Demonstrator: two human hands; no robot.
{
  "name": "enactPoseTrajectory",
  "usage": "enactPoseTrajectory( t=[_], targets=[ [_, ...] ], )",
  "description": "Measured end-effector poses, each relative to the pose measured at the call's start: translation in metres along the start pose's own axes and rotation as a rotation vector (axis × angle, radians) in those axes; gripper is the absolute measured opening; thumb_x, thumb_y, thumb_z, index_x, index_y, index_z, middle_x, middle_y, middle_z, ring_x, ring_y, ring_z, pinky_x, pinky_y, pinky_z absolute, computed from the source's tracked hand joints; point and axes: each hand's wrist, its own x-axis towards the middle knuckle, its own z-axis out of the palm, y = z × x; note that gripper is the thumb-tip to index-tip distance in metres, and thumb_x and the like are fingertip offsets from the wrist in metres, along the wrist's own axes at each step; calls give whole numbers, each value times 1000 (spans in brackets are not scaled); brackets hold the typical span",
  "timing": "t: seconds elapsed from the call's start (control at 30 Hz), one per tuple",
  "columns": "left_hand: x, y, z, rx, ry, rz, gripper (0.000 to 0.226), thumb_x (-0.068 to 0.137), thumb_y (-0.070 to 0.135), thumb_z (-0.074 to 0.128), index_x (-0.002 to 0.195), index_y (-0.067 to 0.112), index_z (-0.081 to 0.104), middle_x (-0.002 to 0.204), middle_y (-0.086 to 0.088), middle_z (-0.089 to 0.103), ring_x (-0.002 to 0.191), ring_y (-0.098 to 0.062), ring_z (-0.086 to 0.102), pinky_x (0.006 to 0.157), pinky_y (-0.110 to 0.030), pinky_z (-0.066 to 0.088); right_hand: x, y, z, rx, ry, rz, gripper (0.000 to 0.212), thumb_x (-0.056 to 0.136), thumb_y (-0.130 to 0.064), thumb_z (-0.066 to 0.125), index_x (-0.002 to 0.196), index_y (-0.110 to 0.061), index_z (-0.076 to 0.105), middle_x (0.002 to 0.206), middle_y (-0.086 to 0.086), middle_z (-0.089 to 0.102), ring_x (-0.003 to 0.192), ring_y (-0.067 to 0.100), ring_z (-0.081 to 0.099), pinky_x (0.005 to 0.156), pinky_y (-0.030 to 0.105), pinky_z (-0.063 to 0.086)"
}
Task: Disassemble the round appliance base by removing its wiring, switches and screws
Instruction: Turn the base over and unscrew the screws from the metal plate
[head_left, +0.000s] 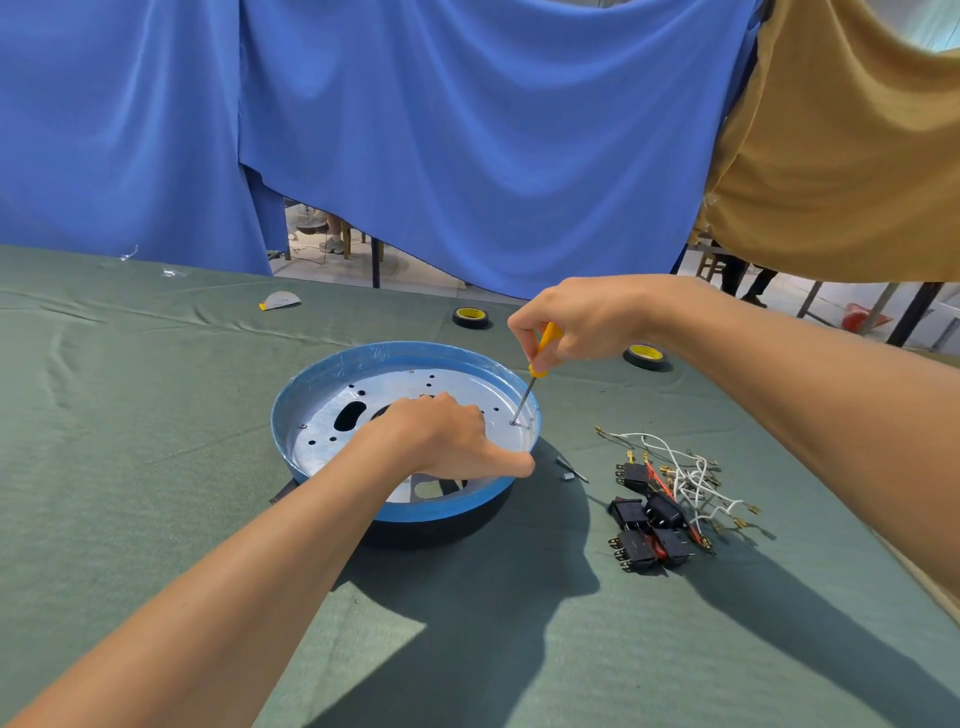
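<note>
Where drapes (467, 130) hang, cloth (130, 441) bears base (332, 364).

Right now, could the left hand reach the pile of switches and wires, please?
Probably yes: the left hand holds the base rim near the pile, with little but cloth between.

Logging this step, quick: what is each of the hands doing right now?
Left hand: grips the round base at its near rim.
Right hand: holds the yellow screwdriver, tip on a screw.
</note>
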Motion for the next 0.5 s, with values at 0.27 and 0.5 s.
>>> enactPoseTrajectory(
  t=[0.27,0.5],
  targets=[
    [-1,0,-1,-2,-1,-1,67,64,83,39,54,19,56,72,-6,63,73,-23,60,74,-38,47,6,0,0,124,93,-48,8,80,-33,75,77,-31,68,79,-16,61,74,-3,56,58,20,36],
    [-5,2,-4,-14,-15,10,64,68,80,40,53,19,53,62,-5,59,71,-23,60,78,-40,49,15,-1,-3,105,-83,332,56,92,-52,50,62,-9,68,40,-5,47,39,15,39,45,22,37]
  ],
)
